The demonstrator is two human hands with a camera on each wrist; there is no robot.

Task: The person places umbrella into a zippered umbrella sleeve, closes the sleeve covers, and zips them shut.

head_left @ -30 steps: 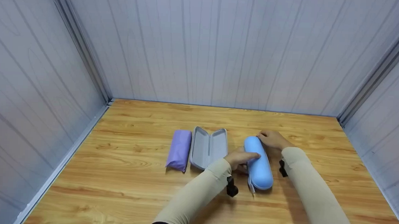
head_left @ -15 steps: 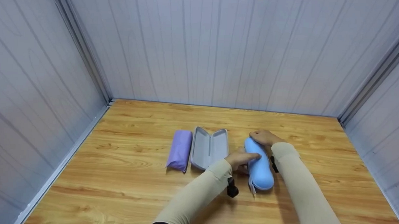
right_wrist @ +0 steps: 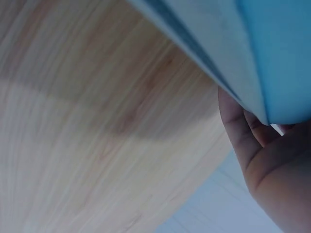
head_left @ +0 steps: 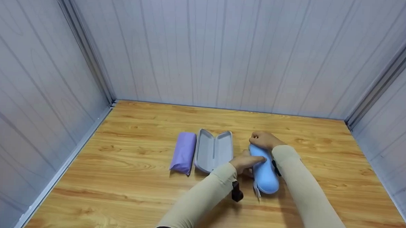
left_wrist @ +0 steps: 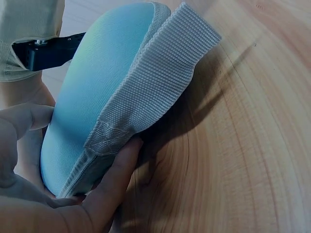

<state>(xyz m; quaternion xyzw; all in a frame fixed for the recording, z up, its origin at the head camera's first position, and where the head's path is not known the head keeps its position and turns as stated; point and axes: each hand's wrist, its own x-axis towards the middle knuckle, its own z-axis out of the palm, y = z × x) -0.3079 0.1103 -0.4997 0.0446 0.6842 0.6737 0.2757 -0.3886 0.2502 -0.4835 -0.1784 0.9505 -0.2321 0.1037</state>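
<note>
A blue zip-up glasses case (head_left: 267, 180) lies on the wooden table, its long zipped edge trimmed in grey. A grey webbing strap (left_wrist: 155, 68) sticks out from the near end. My left hand (head_left: 244, 161) grips the case's left side, thumb on top and fingers along the lower edge. At the far end, my right hand (head_left: 265, 140) has its fingers curled at the zipped edge. In the right wrist view the right fingers (right_wrist: 235, 124) bend round the end of that seam; the zipper pull itself is hidden by the hand.
Left of the blue case lies an open grey hard case (head_left: 223, 147), its two halves spread flat. Beside that is a flat purple package (head_left: 183, 152). Pale panel walls (head_left: 205, 52) enclose the table (head_left: 124, 179) at the back and sides.
My right hand has slid left around the far end of the blue case, along its zipped edge. The left hand and the case have stayed nearly in place.
</note>
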